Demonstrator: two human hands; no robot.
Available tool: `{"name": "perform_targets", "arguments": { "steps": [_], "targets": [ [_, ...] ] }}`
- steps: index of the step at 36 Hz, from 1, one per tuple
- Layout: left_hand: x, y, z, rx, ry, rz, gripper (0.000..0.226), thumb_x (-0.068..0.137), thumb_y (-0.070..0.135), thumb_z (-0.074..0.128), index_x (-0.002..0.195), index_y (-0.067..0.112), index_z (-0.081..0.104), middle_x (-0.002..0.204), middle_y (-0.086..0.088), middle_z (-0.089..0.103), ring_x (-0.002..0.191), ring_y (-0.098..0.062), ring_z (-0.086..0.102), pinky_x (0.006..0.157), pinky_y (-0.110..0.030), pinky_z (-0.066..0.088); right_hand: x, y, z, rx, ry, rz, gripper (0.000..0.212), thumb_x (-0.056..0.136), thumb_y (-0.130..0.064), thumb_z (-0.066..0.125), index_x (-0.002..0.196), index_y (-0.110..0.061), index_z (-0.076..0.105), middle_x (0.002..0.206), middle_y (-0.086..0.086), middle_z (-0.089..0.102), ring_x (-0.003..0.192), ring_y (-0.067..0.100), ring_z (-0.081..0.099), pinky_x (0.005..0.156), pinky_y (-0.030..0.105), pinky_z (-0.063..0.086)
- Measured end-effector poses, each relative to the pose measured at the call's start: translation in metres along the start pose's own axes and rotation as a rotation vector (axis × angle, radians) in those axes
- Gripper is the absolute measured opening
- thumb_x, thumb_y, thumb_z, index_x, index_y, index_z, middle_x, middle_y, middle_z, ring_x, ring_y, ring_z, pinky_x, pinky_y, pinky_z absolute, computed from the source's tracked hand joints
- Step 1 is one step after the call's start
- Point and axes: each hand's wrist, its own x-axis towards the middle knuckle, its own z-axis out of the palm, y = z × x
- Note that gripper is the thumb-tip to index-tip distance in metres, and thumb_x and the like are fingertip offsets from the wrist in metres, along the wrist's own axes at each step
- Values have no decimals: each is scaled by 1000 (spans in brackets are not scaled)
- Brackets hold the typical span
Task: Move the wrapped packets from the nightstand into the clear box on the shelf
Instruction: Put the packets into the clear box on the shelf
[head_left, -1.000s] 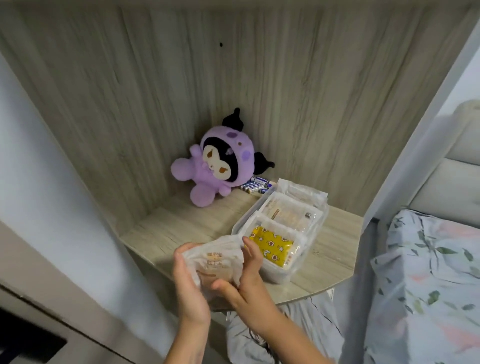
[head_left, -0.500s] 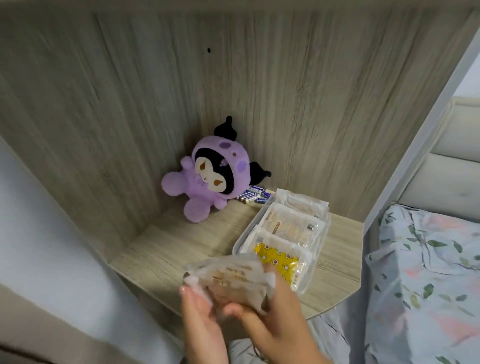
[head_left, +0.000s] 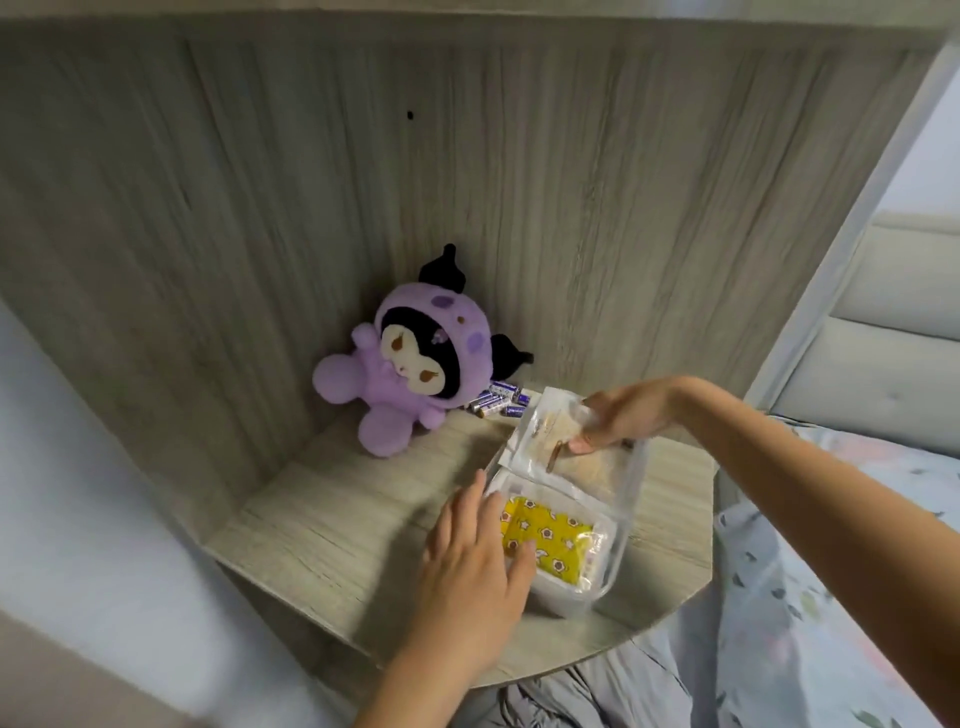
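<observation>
A clear box (head_left: 621, 540) stands on the wooden shelf (head_left: 332, 525), with wrapped packets inside. A yellow patterned packet (head_left: 553, 532) lies in its near half. My right hand (head_left: 621, 415) reaches over the far half and pinches a whitish wrapped packet (head_left: 545, 431), which lies on top of the packets there. My left hand (head_left: 475, 566) is flat with straight fingers against the box's near left side, thumb tip on the yellow packet's edge.
A purple plush toy (head_left: 410, 358) sits in the shelf's back corner, several small batteries (head_left: 498, 402) beside it. Wooden walls enclose the shelf at the back and left. A bed with floral bedding (head_left: 831, 571) lies to the right.
Both hands held the whitish packet in front of the shelf. Now my right hand alone has carried it over the box's far half, and my left hand has let go and moved to the box's side.
</observation>
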Motion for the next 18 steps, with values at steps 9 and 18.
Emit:
{"name": "perform_targets", "arguments": {
  "steps": [9, 18],
  "targets": [
    [-1, -1, 6, -87, -5, -47, 89, 70, 63, -7, 150, 29, 11, 157, 16, -10, 144, -7, 8, 115, -31, 20, 10, -4, -4, -73, -46, -30, 89, 53, -57, 79, 128, -19, 50, 126, -1, 61, 123, 24, 54, 102, 34, 45],
    [6, 1, -1, -82, 106, 20, 71, 87, 57, 16, 150, 24, 16, 160, 10, 0, 146, -8, -6, 117, -26, 0, 11, -10, 13, -502, 258, -84, 76, 86, -36, 67, 147, -16, 28, 147, 3, 42, 130, 24, 43, 106, 35, 37]
  ]
}}
